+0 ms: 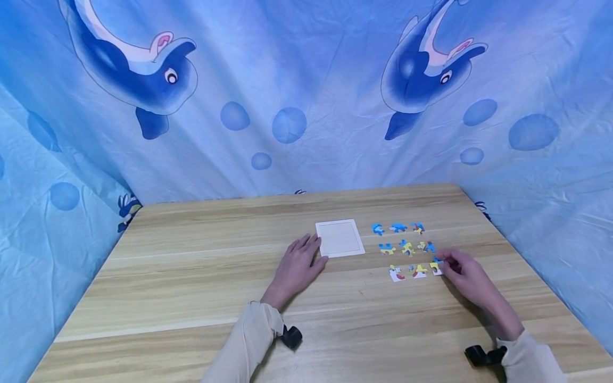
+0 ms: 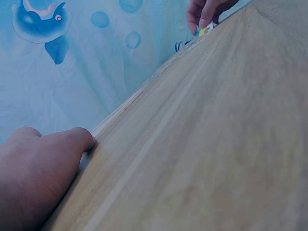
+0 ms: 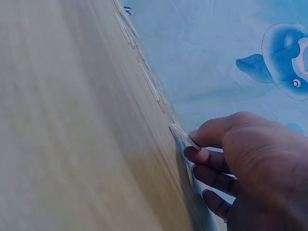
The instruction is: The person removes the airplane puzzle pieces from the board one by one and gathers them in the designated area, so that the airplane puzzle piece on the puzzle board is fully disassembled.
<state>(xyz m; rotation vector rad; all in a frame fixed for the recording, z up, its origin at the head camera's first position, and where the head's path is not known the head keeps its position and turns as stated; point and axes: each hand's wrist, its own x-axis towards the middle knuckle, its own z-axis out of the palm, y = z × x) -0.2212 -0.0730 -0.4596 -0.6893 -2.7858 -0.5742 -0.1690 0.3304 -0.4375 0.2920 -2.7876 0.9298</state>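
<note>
My left hand [image 1: 298, 268] lies flat on the table, its fingertips at the left edge of a square white puzzle tray [image 1: 341, 239]. At the right, my right hand [image 1: 466, 279] pinches a jigsaw piece [image 1: 436, 268], yellow, blue and white, between thumb and forefinger. In the right wrist view this jigsaw piece [image 3: 184, 135] tilts up at the finger side. More jigsaw pieces [image 1: 407, 248] lie apart in rows between the tray and that hand, blue at the back, yellow and white at the front. The left wrist view shows the left thumb [image 2: 72, 139] resting on the wood.
The wood-grain table [image 1: 191, 266] reaches back to a blue curtain [image 1: 325, 64] printed with dolphins and bubbles, which also hangs at both sides. Black wrist cameras are strapped at the left cuff [image 1: 254, 324] and the right cuff [image 1: 527, 354].
</note>
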